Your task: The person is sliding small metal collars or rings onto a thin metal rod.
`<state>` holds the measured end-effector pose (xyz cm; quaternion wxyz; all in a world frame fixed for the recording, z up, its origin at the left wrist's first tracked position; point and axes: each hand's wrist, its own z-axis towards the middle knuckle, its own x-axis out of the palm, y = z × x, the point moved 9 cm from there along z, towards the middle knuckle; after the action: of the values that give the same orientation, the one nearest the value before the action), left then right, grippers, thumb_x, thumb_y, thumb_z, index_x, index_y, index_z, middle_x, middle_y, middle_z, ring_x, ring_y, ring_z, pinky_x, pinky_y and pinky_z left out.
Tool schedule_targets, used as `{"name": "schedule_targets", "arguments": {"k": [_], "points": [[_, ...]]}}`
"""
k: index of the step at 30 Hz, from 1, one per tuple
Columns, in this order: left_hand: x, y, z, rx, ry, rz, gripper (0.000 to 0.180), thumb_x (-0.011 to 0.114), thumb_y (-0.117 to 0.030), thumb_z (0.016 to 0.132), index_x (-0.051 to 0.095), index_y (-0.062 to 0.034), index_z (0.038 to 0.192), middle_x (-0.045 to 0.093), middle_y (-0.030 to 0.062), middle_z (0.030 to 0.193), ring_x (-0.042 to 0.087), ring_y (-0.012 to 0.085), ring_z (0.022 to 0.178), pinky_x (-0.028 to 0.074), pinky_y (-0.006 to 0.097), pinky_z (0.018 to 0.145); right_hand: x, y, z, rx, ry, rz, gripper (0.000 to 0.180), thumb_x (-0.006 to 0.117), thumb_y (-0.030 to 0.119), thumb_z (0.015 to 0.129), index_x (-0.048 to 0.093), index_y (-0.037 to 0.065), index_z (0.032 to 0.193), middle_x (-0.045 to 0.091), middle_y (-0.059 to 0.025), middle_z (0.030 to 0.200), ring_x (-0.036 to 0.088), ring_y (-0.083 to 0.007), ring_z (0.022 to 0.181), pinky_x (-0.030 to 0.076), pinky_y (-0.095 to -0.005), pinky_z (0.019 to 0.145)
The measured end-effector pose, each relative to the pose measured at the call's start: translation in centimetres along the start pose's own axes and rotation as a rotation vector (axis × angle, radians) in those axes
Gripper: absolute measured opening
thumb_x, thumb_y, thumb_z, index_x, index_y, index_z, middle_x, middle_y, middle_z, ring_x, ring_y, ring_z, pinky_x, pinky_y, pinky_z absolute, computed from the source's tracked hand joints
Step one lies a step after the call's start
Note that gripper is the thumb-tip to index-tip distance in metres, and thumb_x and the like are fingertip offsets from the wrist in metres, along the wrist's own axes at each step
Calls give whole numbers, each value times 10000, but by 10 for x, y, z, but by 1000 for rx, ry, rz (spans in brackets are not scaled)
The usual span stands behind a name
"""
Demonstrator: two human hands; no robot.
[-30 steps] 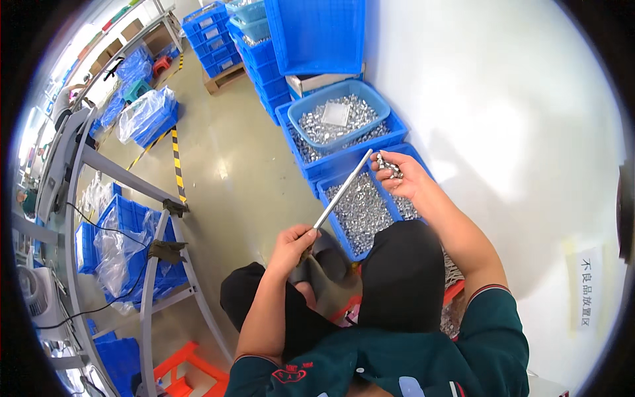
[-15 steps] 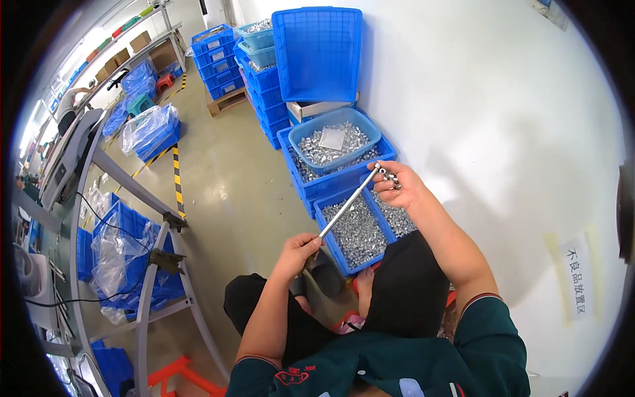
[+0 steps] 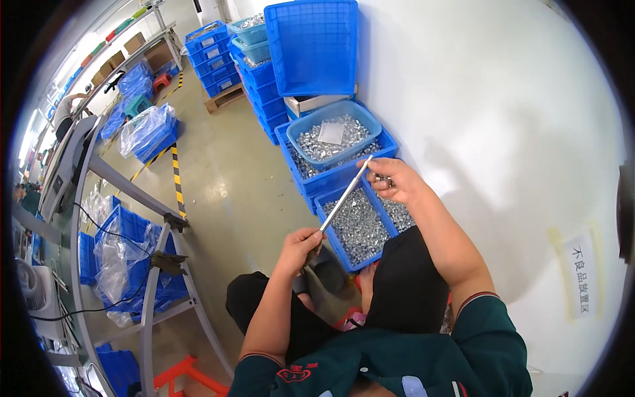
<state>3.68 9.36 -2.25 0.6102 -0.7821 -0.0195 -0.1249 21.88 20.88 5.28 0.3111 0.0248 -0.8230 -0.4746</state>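
Metal rod (image 3: 344, 196): thin, straight, silver, held slantwise over the floor between both hands, above the near blue bin (image 3: 357, 228) of small silver metal parts (image 3: 360, 231). Left hand (image 3: 299, 243) is closed around the rod's lower end; right hand (image 3: 393, 182) pinches near the upper tip, fingers curled, and seems to hold a few small parts against it, though that is too small to confirm. Judgement: rod is stiff, light, smooth and likely slippery; best gripped firmly at the lower end, steadied near the tip. A second blue bin (image 3: 334, 135) of parts sits beyond, by the white wall (image 3: 503, 132).
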Motion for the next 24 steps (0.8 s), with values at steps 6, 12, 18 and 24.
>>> {"name": "schedule_targets", "arguments": {"k": [6, 12, 18, 24], "points": [[4, -3, 3, -46, 23, -2, 216, 526, -202, 868, 603, -1, 879, 509, 3, 610, 454, 69, 549, 333, 212, 506, -10, -10, 0, 91, -81, -168, 210, 605, 181, 830, 568, 8, 942, 463, -18, 678, 363, -38, 483, 217, -136, 342], [0, -4, 2, -31, -2, -10, 209, 530, -197, 866, 603, -1, 876, 510, 1, 613, 459, 67, 551, 332, 208, 499, -35, -14, 7, 95, -126, 133, 253, 590, 266, 848, 525, 24, 883, 462, -22, 678, 372, -39, 480, 248, -139, 330], [-6, -1, 1, -10, -6, 38, 199, 546, -180, 856, 607, 10, 866, 515, 2, 632, 470, 76, 579, 349, 212, 528, -34, -14, 8, 129, -104, 275, 273, 546, 261, 869, 529, 3, 958, 489, -40, 711, 401, -50, 492, 265, -148, 322], [-11, -2, -3, 36, -4, 127, 211, 526, -197, 873, 601, 0, 880, 517, -4, 615, 450, 70, 536, 331, 208, 474, -29, -5, 10, 48, -97, 219, 196, 580, 179, 842, 552, 3, 923, 500, -37, 699, 402, -47, 483, 270, -144, 324]]}}
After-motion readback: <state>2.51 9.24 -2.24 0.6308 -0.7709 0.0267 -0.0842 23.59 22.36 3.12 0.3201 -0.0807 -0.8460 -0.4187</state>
